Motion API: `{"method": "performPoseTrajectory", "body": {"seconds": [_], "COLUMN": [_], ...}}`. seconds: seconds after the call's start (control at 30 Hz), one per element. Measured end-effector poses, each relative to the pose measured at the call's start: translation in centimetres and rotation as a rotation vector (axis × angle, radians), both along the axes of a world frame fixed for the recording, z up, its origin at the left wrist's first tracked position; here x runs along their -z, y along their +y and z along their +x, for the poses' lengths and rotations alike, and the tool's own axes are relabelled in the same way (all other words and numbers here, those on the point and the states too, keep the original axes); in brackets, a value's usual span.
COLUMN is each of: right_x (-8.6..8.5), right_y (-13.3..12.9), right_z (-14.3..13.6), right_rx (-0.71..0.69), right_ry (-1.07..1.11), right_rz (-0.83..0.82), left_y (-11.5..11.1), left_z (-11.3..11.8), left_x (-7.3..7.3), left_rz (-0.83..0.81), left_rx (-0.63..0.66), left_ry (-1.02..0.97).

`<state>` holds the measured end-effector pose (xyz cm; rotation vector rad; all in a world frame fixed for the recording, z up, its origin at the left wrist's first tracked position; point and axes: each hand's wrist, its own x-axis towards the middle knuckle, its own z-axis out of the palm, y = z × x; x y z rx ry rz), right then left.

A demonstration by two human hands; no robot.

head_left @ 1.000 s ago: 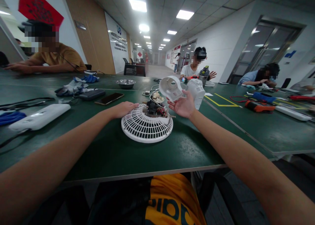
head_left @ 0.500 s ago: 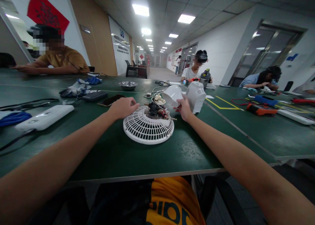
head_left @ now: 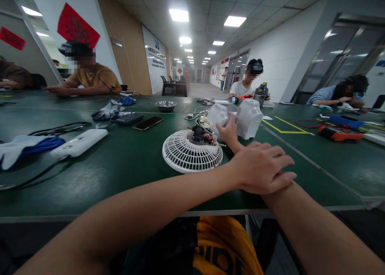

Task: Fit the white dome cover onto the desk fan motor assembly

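A round white fan grille (head_left: 192, 156) lies on the green table. On it rests a fan motor (head_left: 202, 133) with bare wires and a cream-coloured part on top. Just behind, a white vented motor cover (head_left: 217, 113) is in my right hand (head_left: 229, 131), its thumb and fingers against the cover's near side. A taller white plastic housing (head_left: 249, 120) stands upright right beside that hand. My left hand (head_left: 263, 166) is crossed over to the right and lies across my right forearm, fingers stretched out and nothing in them.
Left of the grille are a phone (head_left: 148, 123), a white power bank (head_left: 81, 142), gloves (head_left: 30, 146) and a dark box (head_left: 129, 119). A metal bowl (head_left: 166, 105) stands behind. An orange multimeter (head_left: 339, 133) lies at the right. Other people sit around the table.
My left hand has moved from the grille's left edge across to my right forearm. The motor cover has turned, so its vented side now shows. The view has swung slightly left.
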<state>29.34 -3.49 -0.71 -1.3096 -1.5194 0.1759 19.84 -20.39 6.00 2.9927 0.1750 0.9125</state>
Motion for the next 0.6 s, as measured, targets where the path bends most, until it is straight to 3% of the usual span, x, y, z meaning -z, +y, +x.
{"method": "performPoseTrajectory", "body": {"seconds": [0.1,0.2,0.4,0.6], "right_x": [-0.1,0.0,0.0,0.0], "right_y": [0.3,0.5,0.3,0.4], "right_z": [-0.1,-0.1,-0.1,-0.2], "right_rx": [0.061,0.063,0.121,0.109], "right_ry": [-0.025,-0.046,-0.085,-0.090], "right_rz": [0.081,0.116,0.111,0.120], "left_y": [-0.4,0.2,1.8,1.8], "left_z": [1.8,1.9,1.2,1.9], "left_x": [0.1,-0.1,-0.3,-0.3], "left_rz": [-0.169,-0.208,-0.099,0.032], "left_rx": [0.256,0.358,0.176,0.342], "left_ry": [0.255,0.267,0.223,0.132]}}
